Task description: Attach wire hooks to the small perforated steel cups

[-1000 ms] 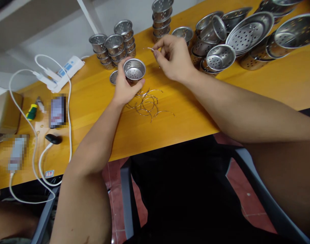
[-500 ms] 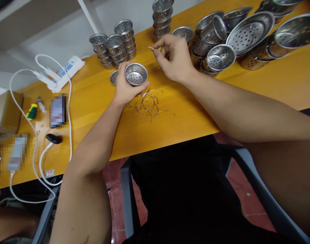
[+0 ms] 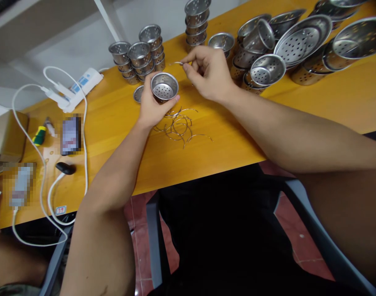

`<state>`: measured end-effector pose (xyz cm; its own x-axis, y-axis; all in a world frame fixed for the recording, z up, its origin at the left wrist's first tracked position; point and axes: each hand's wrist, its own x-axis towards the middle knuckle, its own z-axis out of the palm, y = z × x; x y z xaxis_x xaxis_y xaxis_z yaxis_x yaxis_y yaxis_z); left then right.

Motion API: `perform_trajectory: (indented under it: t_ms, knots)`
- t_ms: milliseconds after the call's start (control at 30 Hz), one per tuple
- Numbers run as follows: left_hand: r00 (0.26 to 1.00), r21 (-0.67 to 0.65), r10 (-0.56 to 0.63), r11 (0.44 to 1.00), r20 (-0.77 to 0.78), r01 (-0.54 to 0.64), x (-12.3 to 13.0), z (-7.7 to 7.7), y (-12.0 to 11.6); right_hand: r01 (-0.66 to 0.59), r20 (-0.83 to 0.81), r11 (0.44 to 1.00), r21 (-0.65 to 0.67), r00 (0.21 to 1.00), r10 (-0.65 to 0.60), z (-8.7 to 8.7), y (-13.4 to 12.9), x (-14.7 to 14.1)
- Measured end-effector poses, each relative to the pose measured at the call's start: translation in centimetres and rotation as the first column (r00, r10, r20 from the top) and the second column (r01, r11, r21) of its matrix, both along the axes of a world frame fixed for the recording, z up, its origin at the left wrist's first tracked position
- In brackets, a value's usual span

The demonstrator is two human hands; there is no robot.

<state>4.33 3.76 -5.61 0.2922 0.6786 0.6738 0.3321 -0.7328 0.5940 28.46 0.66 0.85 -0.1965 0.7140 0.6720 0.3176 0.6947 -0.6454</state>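
Observation:
A small perforated metal cup [image 3: 164, 87] is held by my left hand [image 3: 152, 105], its opening turned up and toward me. My right hand [image 3: 208, 74] pinches a thin metal wire [image 3: 176, 63] between thumb and forefinger, to the right of the cup and a little above it. The wire's free end points left, apart from the cup. Just below the cup, a loose tangle of curved wires [image 3: 181, 125] lies on the table. Partly hidden behind my left hand is another small metal piece [image 3: 138, 94].
Stacked perforated cups [image 3: 139, 55] stand behind my left hand, with another stack [image 3: 196, 24] at the back. Many cups and bowls [image 3: 303, 43] fill the right. On the left are a power strip [image 3: 83, 88], white cables, a phone [image 3: 70, 135] and a green-yellow tool [image 3: 39, 135].
The cup in my left hand has risen slightly and tilted a bit. My right hand has shifted a little to the left, bringing the wire's tip nearer the cup.

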Motion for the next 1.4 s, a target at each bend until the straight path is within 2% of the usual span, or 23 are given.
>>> perform_trajectory:
  t_ms: [333,567,733,1000,1133,1300,1400]
  knots:
    - [0.999,-0.034,0.051,0.998,0.006,-0.051,-0.3,1.0,-1.0,0.040,0.024,0.997,-0.069,0.999,-0.039,0.2,-0.5,0.0]
    - [0.998,-0.035,-0.058,0.998,-0.001,0.058,-0.1,-0.1,0.1,0.053,0.033,0.995,-0.090,0.998,-0.050,0.1,-0.5,0.0]
    - [0.999,-0.013,-0.014,1.000,-0.041,0.014,-0.3,-0.2,0.0,0.018,0.008,1.000,0.002,1.000,-0.018,0.2,-0.6,0.0]
    - [1.000,-0.046,0.025,0.999,-0.011,-0.026,-0.1,0.6,-0.8,0.066,0.051,0.996,-0.054,0.997,-0.064,0.4,-0.8,-0.1]
    - [1.000,-0.062,0.030,0.998,0.001,-0.029,-0.1,0.2,-0.3,0.073,0.062,0.995,-0.066,0.996,-0.069,0.5,-0.8,-0.1]
    - [0.999,-0.068,-0.030,0.997,0.033,0.033,0.0,-0.7,0.5,0.073,0.051,0.996,-0.055,0.996,-0.071,0.4,-0.7,-0.1]
    - [1.000,-0.082,0.006,0.997,-0.001,-0.006,-0.1,-0.7,0.4,0.045,0.027,0.999,-0.022,0.999,-0.045,0.3,-0.6,-0.1]
